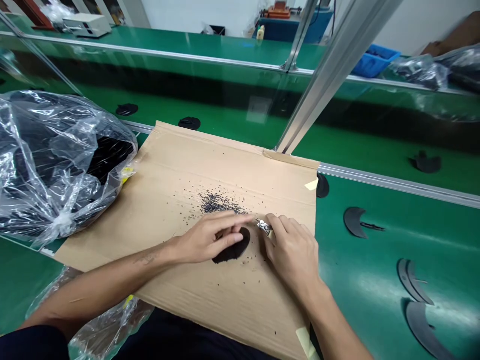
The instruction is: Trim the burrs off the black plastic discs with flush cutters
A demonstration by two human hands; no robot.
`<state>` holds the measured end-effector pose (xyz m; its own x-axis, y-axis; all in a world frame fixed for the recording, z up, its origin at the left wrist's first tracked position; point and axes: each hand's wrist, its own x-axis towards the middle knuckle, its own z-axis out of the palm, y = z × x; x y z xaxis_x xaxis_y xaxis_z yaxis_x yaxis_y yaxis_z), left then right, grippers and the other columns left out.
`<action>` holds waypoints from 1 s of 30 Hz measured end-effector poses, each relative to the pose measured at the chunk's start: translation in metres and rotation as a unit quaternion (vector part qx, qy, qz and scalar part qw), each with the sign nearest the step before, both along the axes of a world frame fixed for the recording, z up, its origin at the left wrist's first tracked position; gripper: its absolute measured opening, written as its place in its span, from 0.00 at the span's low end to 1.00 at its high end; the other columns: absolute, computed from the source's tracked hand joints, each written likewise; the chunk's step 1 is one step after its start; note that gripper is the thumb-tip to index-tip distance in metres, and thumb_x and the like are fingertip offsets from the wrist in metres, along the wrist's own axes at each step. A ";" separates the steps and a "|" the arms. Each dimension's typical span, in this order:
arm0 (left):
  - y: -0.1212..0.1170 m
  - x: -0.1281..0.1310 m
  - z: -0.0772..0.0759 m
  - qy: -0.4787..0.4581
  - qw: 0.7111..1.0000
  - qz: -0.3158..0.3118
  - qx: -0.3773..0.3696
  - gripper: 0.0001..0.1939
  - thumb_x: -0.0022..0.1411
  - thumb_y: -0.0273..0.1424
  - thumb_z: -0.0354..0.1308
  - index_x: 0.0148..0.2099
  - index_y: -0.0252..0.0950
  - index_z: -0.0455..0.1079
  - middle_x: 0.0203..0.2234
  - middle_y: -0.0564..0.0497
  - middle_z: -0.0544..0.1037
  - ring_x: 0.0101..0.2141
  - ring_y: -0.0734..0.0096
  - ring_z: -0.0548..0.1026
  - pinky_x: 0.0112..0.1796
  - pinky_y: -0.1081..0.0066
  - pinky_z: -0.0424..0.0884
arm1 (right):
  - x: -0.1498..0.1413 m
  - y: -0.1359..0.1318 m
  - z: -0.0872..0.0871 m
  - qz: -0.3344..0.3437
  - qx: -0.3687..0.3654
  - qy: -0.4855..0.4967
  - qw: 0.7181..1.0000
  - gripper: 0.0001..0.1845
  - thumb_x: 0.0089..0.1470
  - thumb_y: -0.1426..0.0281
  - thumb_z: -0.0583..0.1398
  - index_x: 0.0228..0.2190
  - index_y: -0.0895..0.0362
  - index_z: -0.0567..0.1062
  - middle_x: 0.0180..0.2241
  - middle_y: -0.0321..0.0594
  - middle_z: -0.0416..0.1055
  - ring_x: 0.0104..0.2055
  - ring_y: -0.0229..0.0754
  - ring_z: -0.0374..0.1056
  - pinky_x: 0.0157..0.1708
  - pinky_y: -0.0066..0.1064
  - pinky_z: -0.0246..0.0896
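My left hand (212, 235) is closed on a flat black rounded piece (234, 250), its thumb lying over the piece and its index finger stretched toward my right hand. In my right hand (292, 247), the closed fingers hold a small silvery tool (263, 226) with a dark pattern. Its tip is close to my left fingertip; most of the tool is hidden, so its kind is unclear. Both hands are over a cardboard sheet (150, 220). Many small black scraps (217, 202) lie scattered on it just beyond my hands.
A clear plastic bag (56, 165) of black pieces stands at the left. More black curved pieces (354, 222) lie on the green belt (360, 280) to the right. A slanted metal post (318, 85) and rail (393, 185) run behind the cardboard. Farther back sits a blue bin (375, 61).
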<state>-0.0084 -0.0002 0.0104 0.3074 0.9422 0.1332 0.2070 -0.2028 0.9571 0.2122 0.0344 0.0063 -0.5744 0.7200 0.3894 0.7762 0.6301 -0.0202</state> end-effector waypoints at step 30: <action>0.014 0.002 0.000 -0.345 0.894 0.143 -0.248 0.18 0.56 0.40 0.70 0.34 0.30 0.72 0.11 0.58 0.72 0.10 0.82 0.65 0.15 0.81 0.64 | -0.002 0.001 0.009 0.097 0.070 0.180 0.976 0.22 0.62 0.73 0.59 0.56 0.52 0.64 0.38 0.44 0.70 0.40 0.46 0.66 0.41 0.40 0.65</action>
